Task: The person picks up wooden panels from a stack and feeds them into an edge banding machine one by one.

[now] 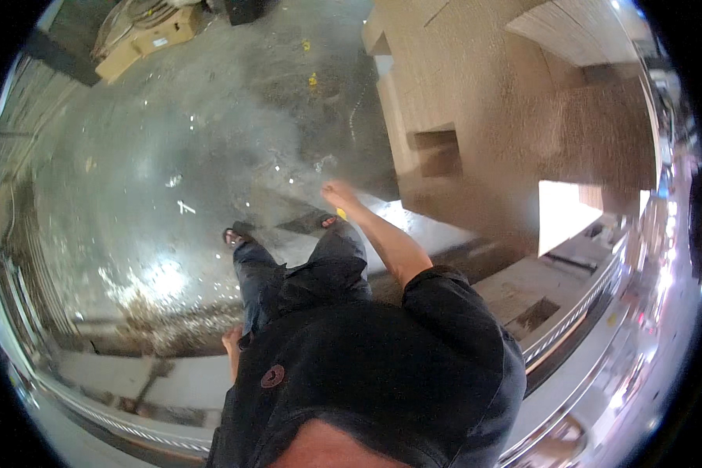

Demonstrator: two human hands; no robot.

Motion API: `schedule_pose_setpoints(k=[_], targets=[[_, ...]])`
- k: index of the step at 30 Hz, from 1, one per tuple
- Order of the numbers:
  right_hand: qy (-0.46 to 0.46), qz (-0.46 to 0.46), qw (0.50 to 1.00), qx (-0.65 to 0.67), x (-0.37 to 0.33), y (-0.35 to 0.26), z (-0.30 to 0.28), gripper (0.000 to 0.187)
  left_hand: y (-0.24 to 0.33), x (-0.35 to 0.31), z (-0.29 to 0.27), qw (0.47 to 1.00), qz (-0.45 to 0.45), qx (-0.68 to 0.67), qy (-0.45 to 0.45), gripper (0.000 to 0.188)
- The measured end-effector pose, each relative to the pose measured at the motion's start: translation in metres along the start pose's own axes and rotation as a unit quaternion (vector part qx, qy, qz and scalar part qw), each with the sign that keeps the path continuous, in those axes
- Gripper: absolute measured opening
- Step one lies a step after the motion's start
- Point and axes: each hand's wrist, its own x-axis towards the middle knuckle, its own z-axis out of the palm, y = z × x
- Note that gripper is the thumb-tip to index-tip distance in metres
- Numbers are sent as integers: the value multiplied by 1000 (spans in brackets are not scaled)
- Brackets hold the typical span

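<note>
My right hand (339,193) is stretched forward over the concrete floor, just beyond my right foot. It looks curled but is smeared by motion, and nothing shows clearly in it. The nearest thing on its right is a large stack of brown cardboard (491,125) with square cut-outs. My left hand (231,341) hangs low beside my left hip, partly covered by my clothes. Its fingers are too small and hidden to read, and no held thing shows there.
Grey concrete floor (242,101) with paper scraps and yellow marks lies ahead. Cardboard pieces (160,35) sit at the far left. Stacked sheets (35,265) line the left side. A white panel (565,210) stands by the cardboard, and a metal-edged rail (577,312) runs behind on the right.
</note>
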Motion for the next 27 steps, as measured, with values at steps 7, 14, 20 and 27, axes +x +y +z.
schedule_pose_setpoints(k=[7, 14, 20, 27], targets=[[57, 77, 992, 86, -23, -114, 109, 32, 221, 186, -171, 993, 87, 66, 45, 12], [-6, 255, 966, 35, -71, -159, 243, 31, 487, 195, -158, 894, 426, 45, -129, 34], [-118, 272, 955, 13, -13, -244, 318, 34, 593, 241, -190, 811, 484, 320, -73, 34], [12, 198, 975, 98, 165, -343, 321, 35, 483, 342, -371, 920, 253, 299, -28, 9]])
